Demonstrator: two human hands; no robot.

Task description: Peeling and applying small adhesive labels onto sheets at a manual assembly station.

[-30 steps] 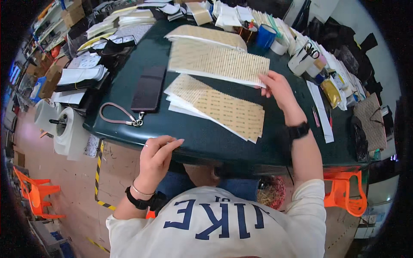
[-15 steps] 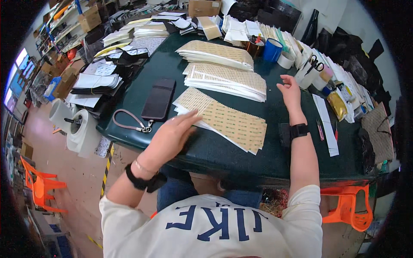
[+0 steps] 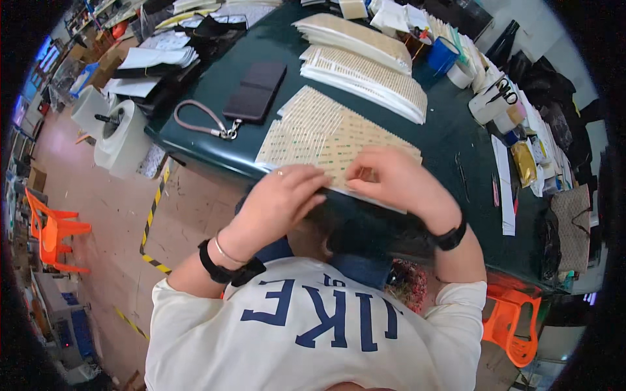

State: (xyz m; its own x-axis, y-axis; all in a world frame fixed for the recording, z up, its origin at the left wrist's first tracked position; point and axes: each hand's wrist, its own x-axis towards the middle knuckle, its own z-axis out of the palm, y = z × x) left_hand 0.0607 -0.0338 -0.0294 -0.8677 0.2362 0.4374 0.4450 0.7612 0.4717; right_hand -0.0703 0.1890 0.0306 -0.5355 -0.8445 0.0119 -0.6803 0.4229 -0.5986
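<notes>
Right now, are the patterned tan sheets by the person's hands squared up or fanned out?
Fanned out: the patterned tan sheets overlap at differing angles, with corners jutting apart beyond the left hand.

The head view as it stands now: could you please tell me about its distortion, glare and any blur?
Head view: fisheye distortion appears to bow the edges of the table, and the corners go black; head view: pale glare streaks the table's near-left edge; head view: the tan sheets show no strong glare; head view: the right hand looks slightly soft, perhaps from motion.
</notes>
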